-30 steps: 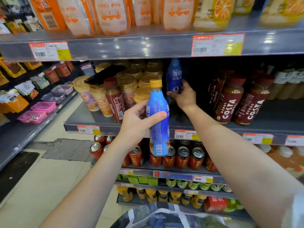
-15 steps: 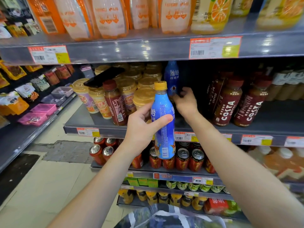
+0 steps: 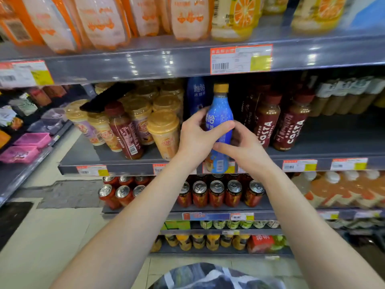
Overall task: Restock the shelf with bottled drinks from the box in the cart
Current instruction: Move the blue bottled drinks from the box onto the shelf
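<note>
**2 hands now on the bottle at the shelf edge**

Head view, the only 1 you have: your left hand (image 3: 198, 136) grips the blue bottle (image 3: 220, 113) round its middle, thumb across the label. Your right hand (image 3: 243, 147) now curls round the lower body from the other side.

1 second ago that right hand was deep in the shelf (image 3: 333, 142), touching the second blue bottle (image 3: 195, 94) at the back. Your left hand then held the new bottle lower and out in front of the cups (image 3: 164, 132). Since then the right hand has come forward. The bottle has risen and moved right, into the lane between the cups and the coffee bottles (image 3: 266, 119).

The yellow cap sits just below the shelf above, and the bottle stands close to upright. Its base hangs in front of the price rail (image 3: 300, 165), below the shelf surface, so it is not yet set down.

The rear bottle looks pushed back enough to leave a free spot ahead of it. This reads as the placing step. You likely need to lift the base over the front edge and slide it in, minding the cups on the left. Neither the box nor the cart can be made out here.
</note>
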Motion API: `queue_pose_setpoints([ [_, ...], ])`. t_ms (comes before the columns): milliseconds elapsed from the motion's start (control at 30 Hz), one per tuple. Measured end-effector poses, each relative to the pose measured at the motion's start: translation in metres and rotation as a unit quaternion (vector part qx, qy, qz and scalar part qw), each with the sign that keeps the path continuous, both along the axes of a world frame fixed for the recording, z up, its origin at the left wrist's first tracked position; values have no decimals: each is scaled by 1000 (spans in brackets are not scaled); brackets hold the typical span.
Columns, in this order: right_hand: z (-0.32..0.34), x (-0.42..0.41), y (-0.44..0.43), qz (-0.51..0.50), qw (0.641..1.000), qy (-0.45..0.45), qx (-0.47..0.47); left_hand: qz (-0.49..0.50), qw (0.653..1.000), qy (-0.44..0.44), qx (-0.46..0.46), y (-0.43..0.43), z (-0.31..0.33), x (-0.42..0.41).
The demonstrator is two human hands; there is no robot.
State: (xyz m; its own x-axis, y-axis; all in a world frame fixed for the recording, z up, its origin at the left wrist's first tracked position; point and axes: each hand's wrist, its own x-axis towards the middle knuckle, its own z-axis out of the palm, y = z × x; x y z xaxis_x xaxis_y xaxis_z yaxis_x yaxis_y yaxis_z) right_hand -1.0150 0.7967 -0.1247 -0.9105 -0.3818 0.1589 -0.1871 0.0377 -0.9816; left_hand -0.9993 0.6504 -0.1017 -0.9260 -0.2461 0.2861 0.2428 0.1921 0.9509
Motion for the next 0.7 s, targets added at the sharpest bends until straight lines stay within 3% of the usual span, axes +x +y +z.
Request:
queue_pose_setpoints([
  [133, 8, -12, -10, -62, 997, 34, -15, -10, 1000, 8, 17, 3, 11, -15],
  [367, -13, -42, -28, -162, 978, 116, 66, 3, 997, -11, -81, -5, -10, -46],
  [700, -30, -76, -43, -229, 968, 90, 36, 114, 992, -22, -46, 5, -36, -75],
])
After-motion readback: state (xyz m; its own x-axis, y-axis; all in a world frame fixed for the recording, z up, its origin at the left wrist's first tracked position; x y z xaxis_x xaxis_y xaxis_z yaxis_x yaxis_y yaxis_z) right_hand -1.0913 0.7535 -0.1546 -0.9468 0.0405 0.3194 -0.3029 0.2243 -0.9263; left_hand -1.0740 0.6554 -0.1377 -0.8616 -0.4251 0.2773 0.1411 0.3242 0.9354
